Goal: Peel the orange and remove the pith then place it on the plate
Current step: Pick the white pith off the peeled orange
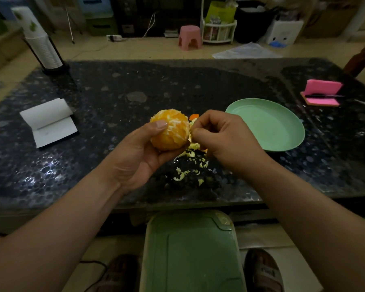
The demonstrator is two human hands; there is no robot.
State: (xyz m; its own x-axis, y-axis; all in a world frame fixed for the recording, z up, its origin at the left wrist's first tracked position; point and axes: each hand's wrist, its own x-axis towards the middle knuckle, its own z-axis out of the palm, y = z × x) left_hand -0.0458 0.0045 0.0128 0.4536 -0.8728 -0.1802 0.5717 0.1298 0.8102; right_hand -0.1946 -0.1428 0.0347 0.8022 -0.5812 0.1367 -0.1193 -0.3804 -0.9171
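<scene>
Dark worktop lies under my left hand, which grips the orange; my right hand pinches pith beside it, mostly hidden.

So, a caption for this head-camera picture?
Left hand holds a peeled orange; right hand pinches pith near a green plate.

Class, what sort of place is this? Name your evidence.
Probably a home living area: a dark speckled stone table, a small pink plastic stool on the floor, and a stack of white disposable cups.
</scene>
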